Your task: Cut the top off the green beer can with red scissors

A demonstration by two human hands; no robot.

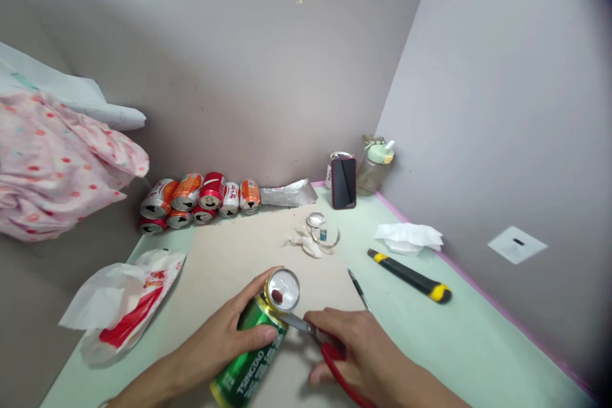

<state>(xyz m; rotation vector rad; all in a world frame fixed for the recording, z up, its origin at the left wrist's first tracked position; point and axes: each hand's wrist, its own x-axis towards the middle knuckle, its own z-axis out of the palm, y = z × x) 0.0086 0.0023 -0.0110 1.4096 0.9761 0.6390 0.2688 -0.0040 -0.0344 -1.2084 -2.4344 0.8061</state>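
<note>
A green beer can [253, 357] lies tilted in my left hand [243, 325], which wraps around its upper part with the thumb across the front. The can's silver top [283, 287] faces up and shows a dark mouth opening. In my right hand [351, 344] is a pair of red-handled scissors [335, 360], fingers through the handles. Their blades meet the can just below its rim; whether a blade has gone into the metal I cannot tell.
Several empty drink cans [201, 197] are stacked along the back wall beside a flattened metal sheet [289, 193]. Cut can pieces [315, 236] lie mid-table. To the right are a pen [357, 289], a utility knife [410, 276], a tissue [408, 237], a phone [344, 183] and a bottle [375, 169]; at left, a tissue pack [134, 306].
</note>
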